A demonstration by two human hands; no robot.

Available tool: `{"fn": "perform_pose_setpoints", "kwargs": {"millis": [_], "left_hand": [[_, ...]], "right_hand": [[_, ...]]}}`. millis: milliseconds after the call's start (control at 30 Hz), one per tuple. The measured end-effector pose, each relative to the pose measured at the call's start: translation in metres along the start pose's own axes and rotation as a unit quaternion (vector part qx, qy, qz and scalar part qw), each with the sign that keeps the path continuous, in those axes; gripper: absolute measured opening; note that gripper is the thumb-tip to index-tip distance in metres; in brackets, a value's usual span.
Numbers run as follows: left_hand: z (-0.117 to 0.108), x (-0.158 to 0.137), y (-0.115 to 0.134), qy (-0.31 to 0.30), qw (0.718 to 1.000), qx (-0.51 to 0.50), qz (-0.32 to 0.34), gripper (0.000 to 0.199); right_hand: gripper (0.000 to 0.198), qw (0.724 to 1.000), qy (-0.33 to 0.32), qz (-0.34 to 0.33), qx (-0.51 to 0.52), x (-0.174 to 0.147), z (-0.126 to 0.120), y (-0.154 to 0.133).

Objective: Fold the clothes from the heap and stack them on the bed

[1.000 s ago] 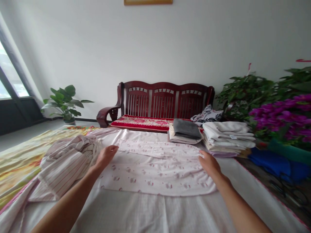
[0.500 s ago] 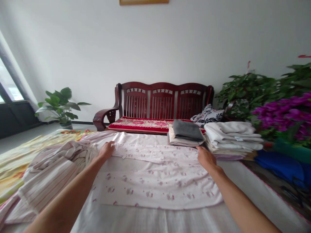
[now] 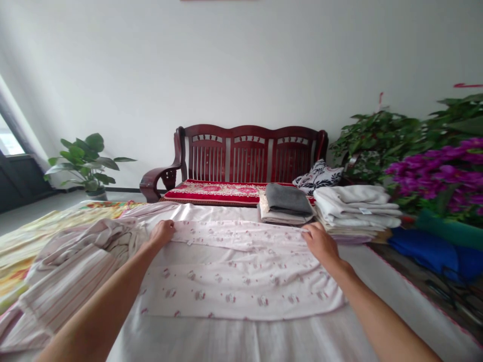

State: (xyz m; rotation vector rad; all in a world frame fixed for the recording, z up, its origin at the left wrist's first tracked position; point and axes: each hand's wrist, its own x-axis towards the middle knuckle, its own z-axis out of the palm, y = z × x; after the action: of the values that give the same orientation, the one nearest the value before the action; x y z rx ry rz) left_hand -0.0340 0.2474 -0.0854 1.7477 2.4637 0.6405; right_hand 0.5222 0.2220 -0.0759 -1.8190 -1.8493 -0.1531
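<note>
On white sheeting (image 3: 226, 342), a patterned garment (image 3: 249, 289), far edge in the grip of 2 hands (image 3: 163, 233) (image 3: 320, 244)

Garment (image 3: 241, 291) on sheet (image 3: 211, 344), bench (image 3: 250, 157) behind (cushion (image 3: 320, 177) atop)

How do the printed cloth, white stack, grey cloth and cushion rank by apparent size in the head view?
1. Printed cloth
2. White stack
3. Grey cloth and cushion: too alike to rank

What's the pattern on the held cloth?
Pale pink cloth with small grey-and-red motifs; best in the head view.
</note>
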Motion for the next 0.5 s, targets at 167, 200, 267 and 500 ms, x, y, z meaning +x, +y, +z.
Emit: {"fn": "perform_pose_setpoints", "kwargs": {"millis": [167,200,267,500], "left_hand": [[-0.026,-0.030,-0.006,0.026,0.998,-0.048,-0.001,0.022],[-0.030,-0.039,-0.009,0.026,0.996,-0.080,-0.003,0.022],[-0.036,-0.058,-0.016,0.018,0.979,-0.204,-0.006,0.021],[-0.051,-0.121,-0.046,0.009,0.887,-0.461,0.005,0.034]], "right_hand": [[0.022,0.985,0.080,-0.065,0.135,-0.035,-0.016,-0.002],[0.023,0.983,0.084,-0.063,0.148,-0.043,-0.019,-0.002],[0.024,0.983,0.077,-0.038,0.163,-0.059,-0.022,-0.001],[0.026,0.966,0.047,0.078,0.242,-0.076,-0.041,0.011]]}}
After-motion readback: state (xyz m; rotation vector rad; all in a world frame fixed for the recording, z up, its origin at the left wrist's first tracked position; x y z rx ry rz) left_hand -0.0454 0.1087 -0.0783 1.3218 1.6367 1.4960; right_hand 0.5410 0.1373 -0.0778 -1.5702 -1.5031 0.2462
